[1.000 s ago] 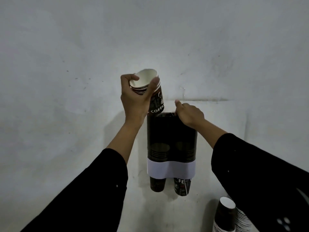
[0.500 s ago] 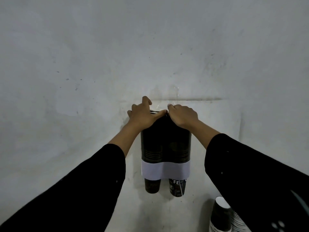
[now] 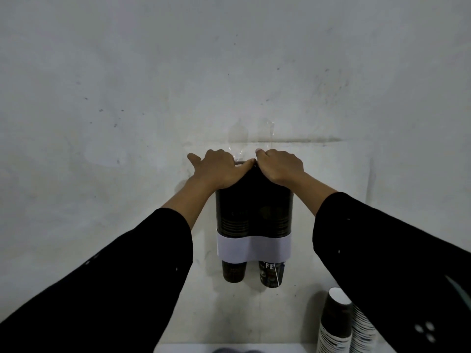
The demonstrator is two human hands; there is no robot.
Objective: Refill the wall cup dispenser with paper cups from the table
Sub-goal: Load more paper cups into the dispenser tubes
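The wall cup dispenser (image 3: 252, 212) is a dark double tube with a white band (image 3: 253, 248) round its lower part. One dark paper cup (image 3: 234, 272) pokes out below the left tube and another (image 3: 271, 275) below the right. My left hand (image 3: 216, 169) lies over the top of the left tube, fingers spread and thumb along the rim, pressing down; the cups under it are hidden. My right hand (image 3: 280, 166) has its fingers curled over the top edge of the right tube.
Two stacks of dark paper cups (image 3: 336, 324) stand on the table at the bottom right, under my right sleeve. A pale table edge (image 3: 254, 347) shows at the bottom. The dispenser hangs on a plain grey wall (image 3: 127, 98).
A second ago my left hand held a stack of cups above the left tube. The stack has gone down into the tube and the hand now presses on top. My right hand stayed.
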